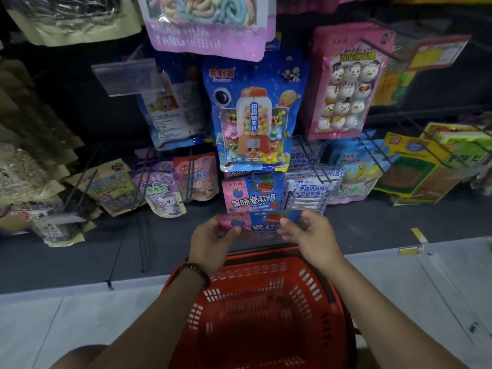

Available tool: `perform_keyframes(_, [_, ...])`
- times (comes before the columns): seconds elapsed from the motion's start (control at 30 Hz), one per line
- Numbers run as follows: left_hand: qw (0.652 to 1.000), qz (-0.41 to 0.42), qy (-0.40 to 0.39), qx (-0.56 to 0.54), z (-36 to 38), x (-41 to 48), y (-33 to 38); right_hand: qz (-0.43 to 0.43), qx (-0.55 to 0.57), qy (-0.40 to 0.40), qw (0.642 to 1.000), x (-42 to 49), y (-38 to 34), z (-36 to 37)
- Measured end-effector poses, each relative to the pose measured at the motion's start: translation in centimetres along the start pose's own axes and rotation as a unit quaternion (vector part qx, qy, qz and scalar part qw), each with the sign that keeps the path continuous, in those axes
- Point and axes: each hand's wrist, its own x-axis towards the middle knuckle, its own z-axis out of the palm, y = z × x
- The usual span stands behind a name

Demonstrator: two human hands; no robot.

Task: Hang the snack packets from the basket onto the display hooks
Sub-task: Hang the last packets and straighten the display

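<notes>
Left hand [213,243] and right hand [310,235] each pinch one end of a flat pink-and-blue snack packet [259,222].

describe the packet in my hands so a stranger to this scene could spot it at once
Find the red basket on the floor, bottom centre. Just above its far rim, the left hand and right hand hold one packet by its sides. It is pink on the left and blue on the right, like the hung packet behind it, but only it is held.
</notes>
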Motion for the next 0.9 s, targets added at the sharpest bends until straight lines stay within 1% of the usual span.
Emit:
perform_keyframes(0.1, [1.000, -0.002, 0.014, -0.007, 0.8, 1.5, 0.1, 0.008, -0.015, -0.004, 1.000, 2.8, 0.7, 0.3])
perform_keyframes(0.23, [0.998, -0.004, 0.011, -0.064, 1.3, 3.5, -1.2, 0.029, -0.008, 0.003, 1.000, 5.9, 2.5, 1.3])
perform_keyframes(0.4, [0.994, -0.020, 0.013, -0.108, 3.2, 5.6, -2.5, 0.024, -0.018, 0.027, 0.999, 8.5, 5.0, 1.5])
perform_keyframes(0.53, [0.993, -0.036, 0.022, -0.109, 3.8, 7.1, -2.7, 0.024, 0.003, 0.033, 0.999, 9.7, 5.6, 1.2])
perform_keyframes(0.7, [0.991, -0.033, 0.052, -0.122, 3.8, 8.6, -3.2, 0.021, -0.036, 0.034, 0.999, 10.8, 4.7, 1.7])
perform_keyframes(0.8, [0.988, -0.057, 0.053, -0.136, 4.0, 9.0, -3.3, 0.019, -0.043, 0.037, 0.998, 10.8, 4.1, 1.9])
perform_keyframes(0.9, [0.988, -0.081, 0.053, -0.119, 4.1, 9.5, -3.5, 0.023, -0.064, 0.051, 0.996, 10.9, 4.2, 2.1])
